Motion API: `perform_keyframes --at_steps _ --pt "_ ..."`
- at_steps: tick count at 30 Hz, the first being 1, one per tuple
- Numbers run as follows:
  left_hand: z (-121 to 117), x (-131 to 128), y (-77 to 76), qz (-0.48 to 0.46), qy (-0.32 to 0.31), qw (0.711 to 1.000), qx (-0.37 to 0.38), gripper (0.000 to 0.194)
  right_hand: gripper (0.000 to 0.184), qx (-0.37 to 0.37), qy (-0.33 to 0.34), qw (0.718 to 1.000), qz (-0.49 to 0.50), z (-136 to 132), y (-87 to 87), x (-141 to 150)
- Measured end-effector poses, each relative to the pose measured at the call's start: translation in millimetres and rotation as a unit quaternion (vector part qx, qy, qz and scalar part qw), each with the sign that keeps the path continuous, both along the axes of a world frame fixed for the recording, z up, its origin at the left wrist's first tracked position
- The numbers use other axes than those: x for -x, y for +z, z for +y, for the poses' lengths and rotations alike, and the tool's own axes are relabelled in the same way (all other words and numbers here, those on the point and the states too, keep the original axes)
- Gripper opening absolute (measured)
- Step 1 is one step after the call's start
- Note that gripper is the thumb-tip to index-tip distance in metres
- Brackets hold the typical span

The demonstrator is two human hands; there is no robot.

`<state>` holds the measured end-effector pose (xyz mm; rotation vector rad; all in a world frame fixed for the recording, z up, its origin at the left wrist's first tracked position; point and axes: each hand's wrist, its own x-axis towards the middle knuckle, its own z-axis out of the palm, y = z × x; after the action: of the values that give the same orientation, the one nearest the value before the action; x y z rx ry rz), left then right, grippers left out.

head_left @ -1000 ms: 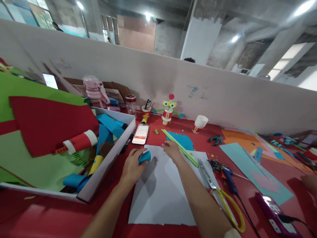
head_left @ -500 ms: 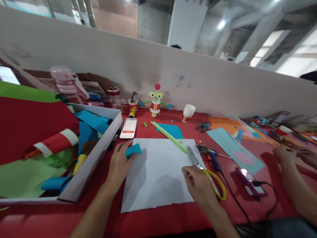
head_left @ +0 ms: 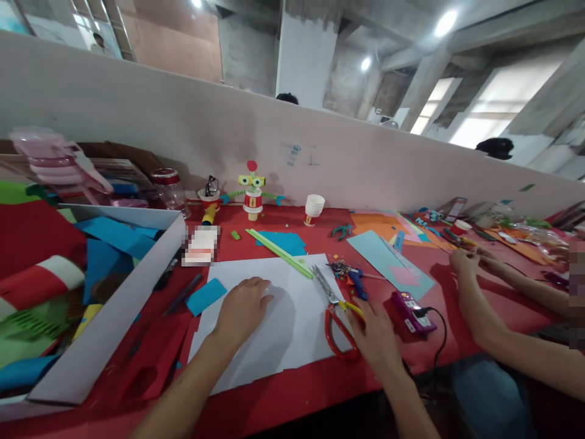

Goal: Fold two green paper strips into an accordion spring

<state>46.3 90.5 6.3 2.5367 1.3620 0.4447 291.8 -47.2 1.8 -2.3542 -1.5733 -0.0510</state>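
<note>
My left hand point(head_left: 242, 308) hovers over or rests on a white sheet of paper point(head_left: 292, 311), its fingers loosely bent, thumb apart, holding nothing. Just left of it lies a small blue paper piece point(head_left: 206, 296), partly on the sheet's edge. Over the yellow handle of a pair of scissors point(head_left: 329, 289) is my right hand point(head_left: 377, 338), fingers stretched and spread; they partly hide that handle. The red handle loop shows uncovered. The scissors lie slightly apart at the tips, pointing away from me.
Green paper strips point(head_left: 278, 253) and blue paper point(head_left: 286, 242) lie beyond the sheet. Near my right hand are a blue glue gun point(head_left: 356, 283) and purple device point(head_left: 414, 314). A box point(head_left: 114, 305) of paper stands left. Another person's hands point(head_left: 466, 262) work at right.
The blue piece has left my left hand and lies on the table side of the sheet. My right hand has moved right, onto the yellow handle, uncovering the red loop. The view has turned right.
</note>
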Motion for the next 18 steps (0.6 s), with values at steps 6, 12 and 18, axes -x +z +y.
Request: perform_keyframes --at_steps 6,12,18 --pt "7.7 0.1 -11.5 0.028 0.039 0.998 0.034 0.031 0.043 0.121 -0.093 0.988 -0.038 38.4 16.2 -30.9" --pt "10.9 3.2 -15.8 0.062 0.029 0.997 0.024 0.031 0.039 0.137 -0.085 0.985 -0.055 63.9 11.5 -40.7" --pt "11.5 2.8 -14.9 0.060 0.029 0.997 0.024 0.030 0.040 0.154 -0.129 0.974 -0.105 90.4 21.5 -38.5"
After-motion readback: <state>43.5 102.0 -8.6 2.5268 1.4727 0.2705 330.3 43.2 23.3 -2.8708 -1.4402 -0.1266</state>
